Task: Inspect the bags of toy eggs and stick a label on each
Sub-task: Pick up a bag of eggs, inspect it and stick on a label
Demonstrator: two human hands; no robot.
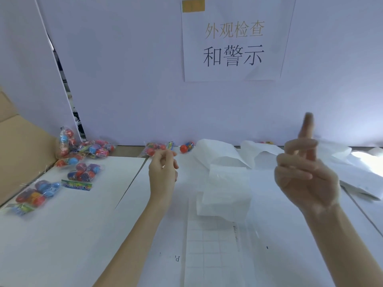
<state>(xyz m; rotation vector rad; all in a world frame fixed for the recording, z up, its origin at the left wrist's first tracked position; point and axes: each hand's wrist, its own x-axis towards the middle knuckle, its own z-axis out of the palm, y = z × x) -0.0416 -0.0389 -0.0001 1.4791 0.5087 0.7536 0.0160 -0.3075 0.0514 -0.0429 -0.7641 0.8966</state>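
Fingers of my left hand (163, 170) are curled loosely, and the fingertips come near the thumb; whether this grip pinches something small I cannot tell, because the fingertips lie just before a bag of toy eggs (154, 151) at the back of the desk (83, 235). My right hand (306, 175) is raised above the desk with the palm turned to me. Its index finger points up, blurred, and the other fingers are bent at ease, so the grip there is slack and holds nothing that I can see. Between the two hands lies a folded white sheet (224, 191), and under it a paper with a printed grid (209, 251). More white sheets (352, 175) lie crumpled on the right side of the desk. At the left there is a pile of bags with red, blue and purple eggs (83, 154), which leans against a cardboard flap (22, 154). One bag (36, 194) lies nearest to me at the left edge. A single red egg (184, 148) rests near the back wall. On the wall hangs a paper sign with Chinese characters (233, 44).
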